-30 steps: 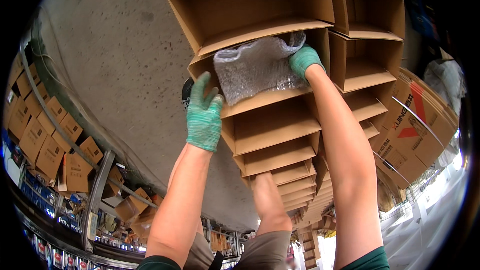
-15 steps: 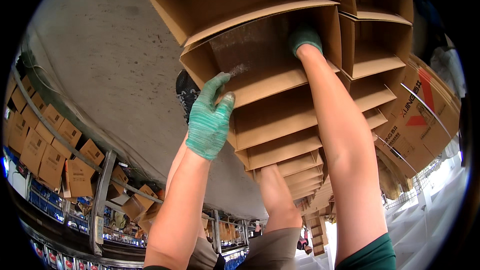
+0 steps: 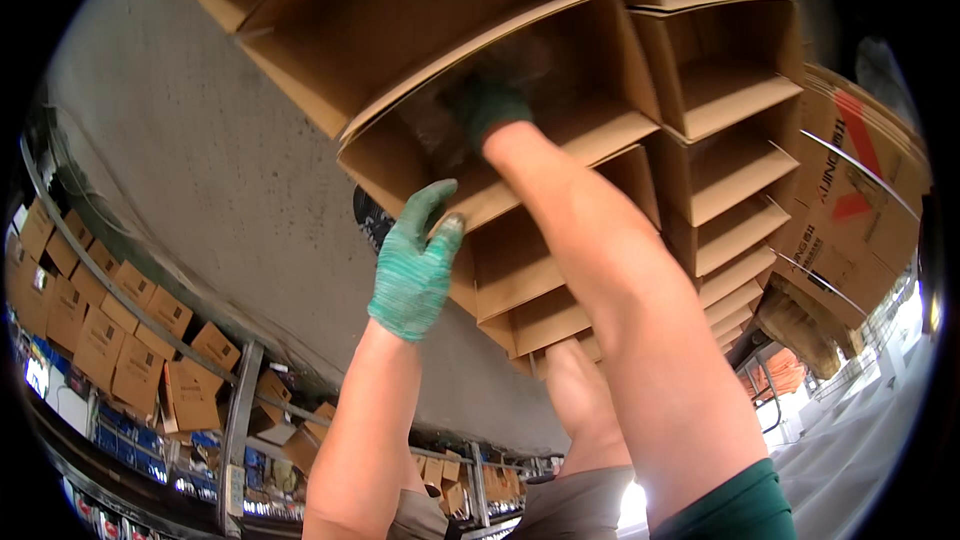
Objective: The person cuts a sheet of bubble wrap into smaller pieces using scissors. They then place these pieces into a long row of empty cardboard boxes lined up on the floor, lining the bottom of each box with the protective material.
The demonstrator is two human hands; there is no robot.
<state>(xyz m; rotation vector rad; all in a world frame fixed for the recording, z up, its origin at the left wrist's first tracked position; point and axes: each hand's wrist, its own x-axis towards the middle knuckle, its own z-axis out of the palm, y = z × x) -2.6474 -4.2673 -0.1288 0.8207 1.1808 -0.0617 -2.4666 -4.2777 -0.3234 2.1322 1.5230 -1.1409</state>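
An open cardboard box [image 3: 590, 60] stands in a row of similar boxes, its inside facing me. My left hand [image 3: 415, 265], in a green-and-white knitted glove, is at the box's near left corner, with thumb and finger over the wall's edge. Deep inside the same box is my right hand [image 3: 487, 108], in a dark green glove. It is blurred and shadowed, and its fingers are hidden. Around it shows a shiny, see-through sheet [image 3: 428, 125], seemingly plastic film, against the box's inside.
More open boxes [image 3: 735, 105] run alongside on the right and toward me. Flattened cartons [image 3: 850, 200] are bundled with straps at the far right. On the left, beyond the grey floor [image 3: 200, 140], a metal rail [image 3: 238, 430] borders many closed cartons [image 3: 100, 350]. A dark shoe [image 3: 370, 220] shows beside the box.
My right hand has swept left across the box's inside, from its right end to near the middle. My left hand stays at the corner. The view has shifted and tilted slightly.
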